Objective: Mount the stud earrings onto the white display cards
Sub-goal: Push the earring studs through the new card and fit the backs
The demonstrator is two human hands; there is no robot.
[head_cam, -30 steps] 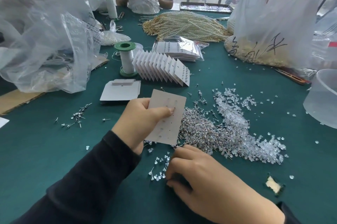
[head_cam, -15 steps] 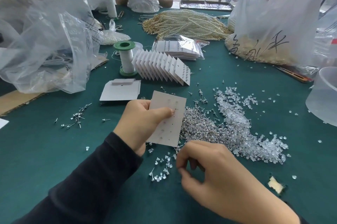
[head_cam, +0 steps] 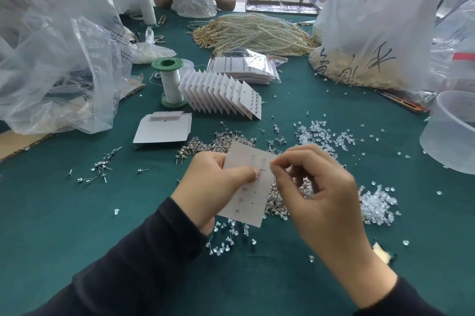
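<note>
stud earrings [head_cam: 221,139] lie loose in a pile on the green table [head_cam: 77,225], we grip a partly filled white display card [head_cam: 246,187] just above them in our left hand [head_cam: 210,187], our right hand [head_cam: 316,187] pinches one stud [head_cam: 263,169] to a hole, done cards [head_cam: 226,95] fanned behind, looks like lots left

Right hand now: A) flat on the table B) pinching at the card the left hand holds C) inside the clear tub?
B: the right hand pinches what looks like a stud against the face of the white card, which the left hand grips above the table.
</note>
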